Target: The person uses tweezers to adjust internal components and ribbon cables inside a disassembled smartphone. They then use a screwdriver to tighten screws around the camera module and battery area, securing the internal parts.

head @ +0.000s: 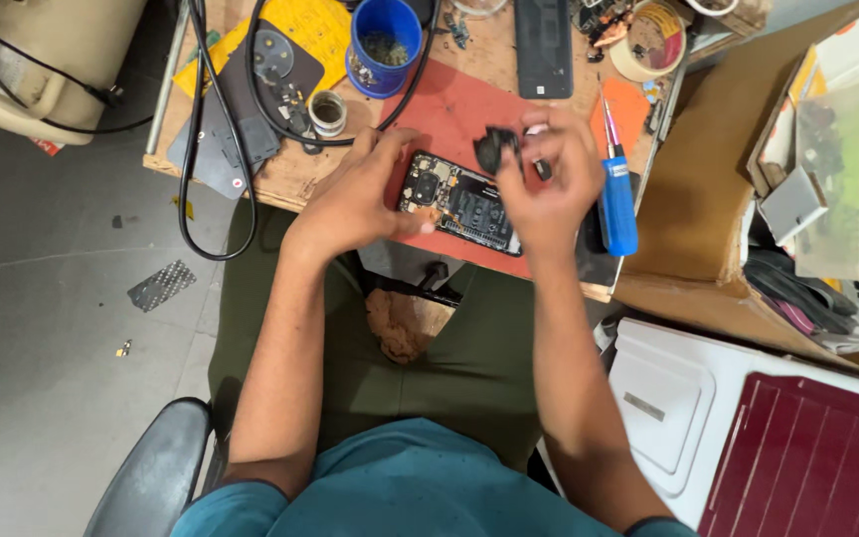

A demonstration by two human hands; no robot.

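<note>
Your opened phone (459, 202) lies back-off on the red mat (449, 109) at the near edge of the wooden bench (290, 174), long axis running from upper left to lower right, camera end toward your left hand (355, 194). That hand wraps the phone's left end, fingers curled over its far edge and thumb at the near side, clamping it. Your right hand (549, 184) hovers above the phone's right half, fingertips pressed together around a small black part (494, 149) held just over the board; a second dark bit sits by the fingers, too small to tell. A blue-handled screwdriver (616, 194) lies just right of that hand, tip pointing away from you. Farther back: blue cup (386, 45), a yellow sheet (315, 25) at the bench's far left, a dark phone (543, 45) lying flat, a tape roll (650, 42). Black cable (196, 149) loops off the left edge. A cardboard box (708, 199) stands to the right.
</note>
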